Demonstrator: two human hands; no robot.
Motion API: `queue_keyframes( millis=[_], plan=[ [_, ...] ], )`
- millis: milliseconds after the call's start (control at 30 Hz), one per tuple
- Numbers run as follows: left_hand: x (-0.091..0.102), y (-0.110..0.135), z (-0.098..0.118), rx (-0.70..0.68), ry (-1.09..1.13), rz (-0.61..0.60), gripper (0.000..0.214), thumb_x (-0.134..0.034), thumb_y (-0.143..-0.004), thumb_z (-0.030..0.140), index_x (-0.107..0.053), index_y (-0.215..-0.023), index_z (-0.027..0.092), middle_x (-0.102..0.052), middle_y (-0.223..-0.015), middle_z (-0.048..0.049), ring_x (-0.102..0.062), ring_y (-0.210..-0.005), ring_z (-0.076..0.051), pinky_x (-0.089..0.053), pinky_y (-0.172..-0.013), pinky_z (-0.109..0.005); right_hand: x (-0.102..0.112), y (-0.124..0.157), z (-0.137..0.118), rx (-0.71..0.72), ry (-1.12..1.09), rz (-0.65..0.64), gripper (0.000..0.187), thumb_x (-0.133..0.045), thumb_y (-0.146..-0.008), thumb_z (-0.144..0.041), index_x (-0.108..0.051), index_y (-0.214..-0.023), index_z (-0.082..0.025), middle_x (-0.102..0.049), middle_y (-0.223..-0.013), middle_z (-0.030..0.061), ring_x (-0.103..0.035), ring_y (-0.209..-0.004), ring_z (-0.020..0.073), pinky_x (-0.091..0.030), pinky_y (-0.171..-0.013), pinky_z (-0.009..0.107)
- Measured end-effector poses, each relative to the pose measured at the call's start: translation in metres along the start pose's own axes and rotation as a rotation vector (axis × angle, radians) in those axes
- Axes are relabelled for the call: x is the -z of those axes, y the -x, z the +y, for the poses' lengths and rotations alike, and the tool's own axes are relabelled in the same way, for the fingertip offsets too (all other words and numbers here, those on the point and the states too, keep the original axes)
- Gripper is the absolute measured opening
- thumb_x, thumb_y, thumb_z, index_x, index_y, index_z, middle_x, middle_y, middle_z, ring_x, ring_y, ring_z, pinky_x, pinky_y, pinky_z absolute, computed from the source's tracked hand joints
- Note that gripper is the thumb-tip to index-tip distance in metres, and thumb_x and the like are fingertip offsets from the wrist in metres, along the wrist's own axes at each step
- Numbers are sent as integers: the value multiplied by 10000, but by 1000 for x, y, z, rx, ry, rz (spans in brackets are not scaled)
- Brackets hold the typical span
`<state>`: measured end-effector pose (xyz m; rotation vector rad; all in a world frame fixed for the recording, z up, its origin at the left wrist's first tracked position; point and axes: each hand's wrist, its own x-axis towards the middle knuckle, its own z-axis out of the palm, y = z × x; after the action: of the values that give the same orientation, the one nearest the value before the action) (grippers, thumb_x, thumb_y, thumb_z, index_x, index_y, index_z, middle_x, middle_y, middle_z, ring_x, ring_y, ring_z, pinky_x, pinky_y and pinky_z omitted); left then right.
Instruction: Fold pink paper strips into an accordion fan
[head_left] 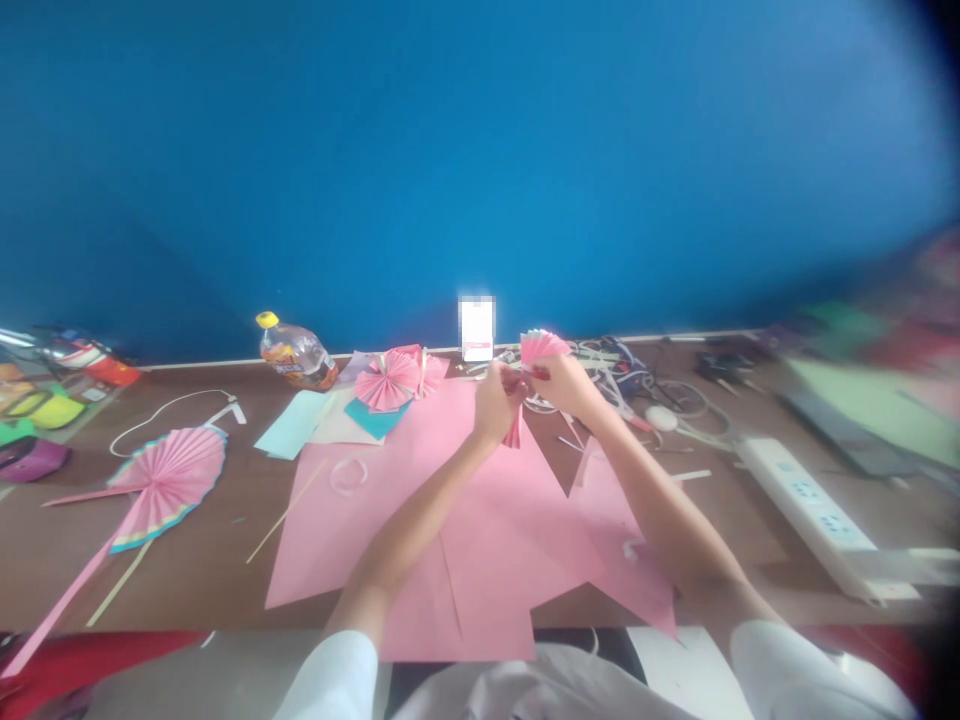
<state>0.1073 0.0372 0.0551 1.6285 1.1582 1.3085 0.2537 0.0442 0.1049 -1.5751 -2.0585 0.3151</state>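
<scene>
Both of my hands meet above the pink paper sheets and hold a small pleated pink paper fan. The fan's folds spread out above my right hand, and a narrow pink end hangs below my fingers. My left hand has its fingers pinched at the fan's lower part, close against the right hand. The fingertips overlap, so the exact grip is partly hidden. Several pleated pink rosettes lie at the back, left of my hands.
A lit phone stands against the blue wall. A bottle leans at back left, above a larger pink fan. A tape roll rests on the pink paper. Tangled cables and a power strip lie right.
</scene>
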Motion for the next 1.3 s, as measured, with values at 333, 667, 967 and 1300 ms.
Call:
queue_keyframes(
  millis=[333,667,967,1300],
  plan=[
    [1,-8,-4,124,274,80,227,-707,-762,329,-706,-907,155,-728,-889,-82,-691,-845,-206,-522,-807,-332,0,-2,4,45,-136,31,353,-563,-791,-331,-336,-560,-191,-339,-521,-41,-294,-533,92,-231,-538,259],
    [15,-28,-4,356,739,129,423,-857,-570,300,-717,-939,145,-732,-900,-70,-687,-828,-182,-517,-846,-343,13,2,-4,-96,-702,-115,418,-564,-830,-572,-524,-708,-174,-330,-549,-58,-285,-488,69,-196,-457,240],
    [29,-35,-7,255,830,-236,323,-834,-618,339,-704,-862,172,-668,-705,4,-628,-633,-96,-502,-662,-243,17,-6,19,-185,-1214,-447,335,-674,-797,-455,-473,-777,-187,-409,-650,-47,-230,-475,42,-126,-437,229],
    [62,-27,17,123,185,-946,298,-781,-672,353,-747,-890,153,-727,-814,-86,-686,-721,-184,-518,-656,-274,35,-4,40,2,-890,-685,344,-719,-728,-426,-619,-933,-168,-618,-781,12,-521,-646,108,-378,-572,236]
  ],
)
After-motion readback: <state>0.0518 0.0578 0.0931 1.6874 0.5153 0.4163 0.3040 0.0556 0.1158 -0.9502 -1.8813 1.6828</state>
